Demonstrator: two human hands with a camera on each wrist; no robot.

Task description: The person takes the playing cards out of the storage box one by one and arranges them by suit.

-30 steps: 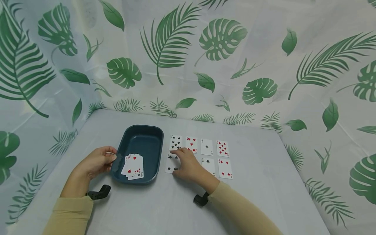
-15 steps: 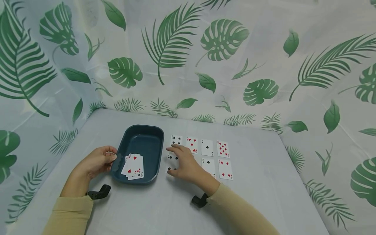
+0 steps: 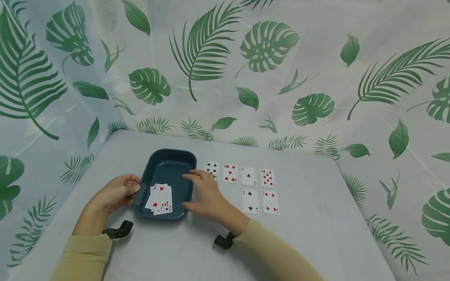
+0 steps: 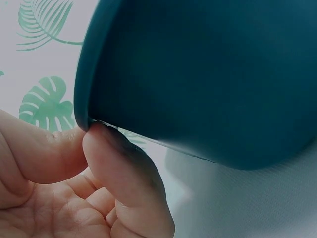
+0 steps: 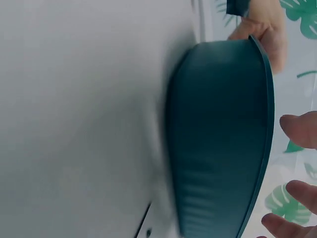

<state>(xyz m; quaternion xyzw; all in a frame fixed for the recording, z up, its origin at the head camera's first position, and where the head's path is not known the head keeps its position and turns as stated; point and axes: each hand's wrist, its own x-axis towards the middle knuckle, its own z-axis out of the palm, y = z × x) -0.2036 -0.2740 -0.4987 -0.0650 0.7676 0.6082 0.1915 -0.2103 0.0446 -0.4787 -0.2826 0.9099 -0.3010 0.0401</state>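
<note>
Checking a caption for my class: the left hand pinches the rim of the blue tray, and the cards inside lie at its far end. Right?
Not quite: the cards inside lie at the near end of the blue tray, as the head view shows. The left hand does pinch its rim.

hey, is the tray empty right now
No, a few overlapping cards with red pips showing lie in the near half of the tray.

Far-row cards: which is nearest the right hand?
The leftmost, the seven of spades: the right hand partly hides it in the head view, while the other three cards show whole.
</note>
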